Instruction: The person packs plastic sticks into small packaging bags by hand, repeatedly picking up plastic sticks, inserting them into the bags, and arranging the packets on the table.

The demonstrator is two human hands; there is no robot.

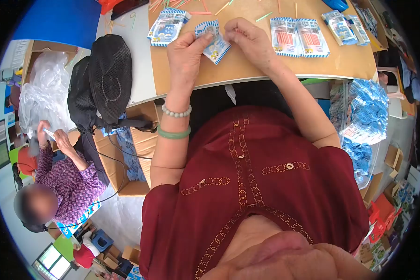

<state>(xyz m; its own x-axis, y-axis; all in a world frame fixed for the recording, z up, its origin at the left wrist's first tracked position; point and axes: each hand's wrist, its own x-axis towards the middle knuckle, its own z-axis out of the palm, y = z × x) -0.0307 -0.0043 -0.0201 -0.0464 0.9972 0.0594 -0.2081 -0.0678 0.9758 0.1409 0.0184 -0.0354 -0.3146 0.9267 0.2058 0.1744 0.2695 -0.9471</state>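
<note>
In the head view, my left hand (187, 52) pinches a small blue-and-white packet (216, 48) between thumb and fingers, over the tan tabletop. The packet hangs at a tilt. Close to its upper right edge is my right hand (253, 43), its fingers closed in a pinch; what they hold is hidden. Left of my hands lie more blue-and-white packets (168, 29), overlapping. To the right, a pair of packets (299, 38) lies side by side, with pinkish-red sticks showing through their windows. Thin coloured sticks (264, 17) are scattered at the table's far side.
More packets (344, 29) lie at the table's right end. A black mesh bag (109, 70) sits left of my arm, above an open cardboard box (140, 186). At right stands a clear bin of blue-and-white packaging (366, 112). A co-worker in a purple patterned shirt (74, 186) works at left.
</note>
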